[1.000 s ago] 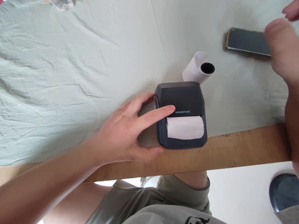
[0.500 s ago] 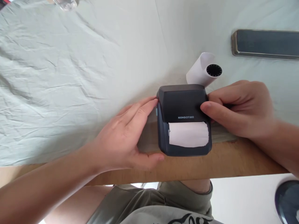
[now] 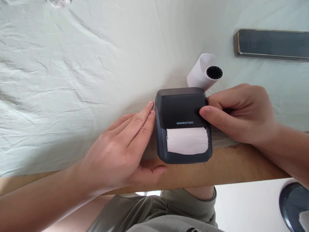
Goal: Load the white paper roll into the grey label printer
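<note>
Black on its lid and dark blue at its base, a boxy printer (image 3: 183, 109) lettered "NIIMBOT" sits at the near side of a cloth-covered table, its corners bevelled and a pale paper strip (image 3: 187, 140) with ragged side edges lying across its lower front. The near end of the printer reaches over the table's bare wooden edge (image 3: 231, 162) at 6 o'clock, where the drop to the floor (image 3: 243, 199) lies close by.

At 9 o'clock, the person's left hand (image 3: 123, 148) is open, fingers extended together to the printer's side and thumb spread apart near its lower corner, gripping nothing. At 3 o'clock, the right hand (image 3: 241, 112) is closed in a pinch on the printer's upper right side, thumb on the lid and the other fingers curled.

A white paper roll (image 3: 199, 74) with a dark, toothed core leans in at 1 o'clock, crowding the printer's far edge; whether the two touch cannot be told. Farther out, between 1 and 2 o'clock, a dark phone-like object (image 3: 272, 44) in a clear case runs out of view. The widest room is from 10 to 12 o'clock, where wrinkled pale cloth (image 3: 96, 58) stretches toward a clear, shiny item (image 3: 59, 2) cut off at the top.
</note>
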A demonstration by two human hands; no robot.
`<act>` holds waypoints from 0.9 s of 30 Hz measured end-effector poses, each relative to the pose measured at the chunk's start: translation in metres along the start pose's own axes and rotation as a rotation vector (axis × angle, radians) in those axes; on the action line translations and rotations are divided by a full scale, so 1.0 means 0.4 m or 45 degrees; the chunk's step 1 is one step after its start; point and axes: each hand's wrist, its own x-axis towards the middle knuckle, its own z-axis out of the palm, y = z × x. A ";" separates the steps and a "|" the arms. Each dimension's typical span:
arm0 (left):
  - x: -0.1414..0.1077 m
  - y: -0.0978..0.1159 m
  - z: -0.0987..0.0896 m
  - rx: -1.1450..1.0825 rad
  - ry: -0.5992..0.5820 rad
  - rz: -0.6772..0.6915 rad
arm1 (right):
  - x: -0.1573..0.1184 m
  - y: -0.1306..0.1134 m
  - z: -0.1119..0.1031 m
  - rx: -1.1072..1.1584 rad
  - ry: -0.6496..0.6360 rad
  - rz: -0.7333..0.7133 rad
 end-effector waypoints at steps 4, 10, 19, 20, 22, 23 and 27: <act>0.002 0.003 -0.001 -0.018 -0.036 -0.052 | 0.004 -0.003 0.003 0.067 -0.007 -0.019; -0.001 -0.003 0.004 -0.098 -0.047 -0.122 | 0.006 -0.003 0.005 0.108 0.001 -0.030; -0.006 -0.017 0.001 -0.342 0.006 -0.226 | -0.010 0.011 -0.027 0.121 -0.066 -0.064; -0.006 -0.018 0.001 -0.360 -0.006 -0.249 | -0.012 0.011 -0.028 0.112 -0.056 -0.062; -0.006 -0.020 0.000 -0.374 -0.015 -0.255 | -0.013 0.010 -0.031 0.044 0.030 -0.108; -0.005 -0.020 0.000 -0.374 -0.014 -0.249 | -0.012 0.011 -0.032 -0.001 0.096 -0.143; -0.002 -0.019 0.000 -0.353 0.002 -0.211 | 0.000 0.016 -0.035 -0.032 0.113 -0.169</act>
